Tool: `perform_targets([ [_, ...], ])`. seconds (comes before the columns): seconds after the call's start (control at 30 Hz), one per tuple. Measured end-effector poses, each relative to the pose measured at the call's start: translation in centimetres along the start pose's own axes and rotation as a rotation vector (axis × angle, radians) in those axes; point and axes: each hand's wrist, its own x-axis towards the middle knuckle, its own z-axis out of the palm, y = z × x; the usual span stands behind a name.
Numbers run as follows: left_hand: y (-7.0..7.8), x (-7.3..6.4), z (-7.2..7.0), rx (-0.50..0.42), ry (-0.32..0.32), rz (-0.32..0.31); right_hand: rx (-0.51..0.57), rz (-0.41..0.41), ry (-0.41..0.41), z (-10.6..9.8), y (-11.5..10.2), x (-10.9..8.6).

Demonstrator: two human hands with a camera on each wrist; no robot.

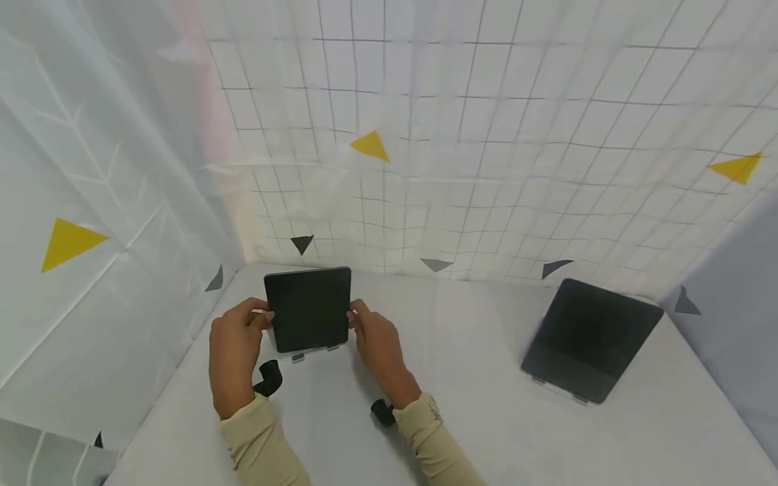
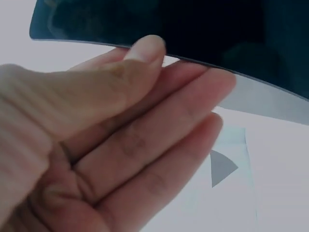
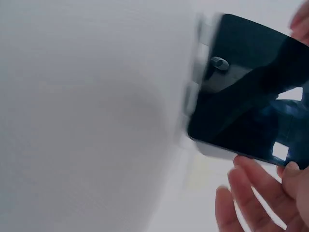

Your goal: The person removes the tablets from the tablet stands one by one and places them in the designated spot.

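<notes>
A dark-screened tablet (image 1: 308, 309) leans on a clear stand (image 1: 315, 350) with small grey tabs at its lower lip. My left hand (image 1: 234, 354) pinches the tablet's left edge. In the left wrist view, the thumb (image 2: 147, 50) lies over the black screen's rim and the fingers reach to its back. On the opposite edge, my right hand (image 1: 381, 347) pinches with thumb and fingertips. The right wrist view shows the same tablet (image 3: 246, 106) with reflections on its glossy face, and part of the left hand (image 3: 301, 24) at its far side.
A second dark tablet (image 1: 589, 341) leans on a similar stand at the right of the white table (image 1: 462, 418). White grid-lined sheeting (image 1: 437, 202) hangs behind the table, marked with yellow and grey triangles. A black wrist camera (image 1: 269, 378) sits by the left wrist, another (image 1: 383, 412) by the right.
</notes>
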Motion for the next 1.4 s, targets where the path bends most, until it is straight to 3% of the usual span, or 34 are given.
perform_targets([
  [0.23,0.7,0.0,0.2,0.003,0.034,0.067,0.058,0.007,-0.065,-2.1,0.1,0.7],
  [0.4,1.5,-0.2,0.6,-0.018,0.053,0.099,0.076,-0.04,-0.127,-4.3,0.6,1.1],
  [0.63,2.6,0.4,1.8,-0.071,-0.012,0.152,0.139,-0.072,-0.216,-8.4,1.8,1.5],
  [0.97,3.4,1.0,4.1,-0.105,-0.126,0.209,0.148,-0.181,-0.25,-11.0,5.0,1.0],
  [1.17,3.8,1.2,4.9,-0.094,-0.198,0.202,0.168,-0.156,-0.288,-11.9,5.9,0.8],
  [1.4,4.3,1.6,6.3,-0.107,-0.262,0.206,0.19,-0.052,-0.359,-13.2,6.5,0.3],
])
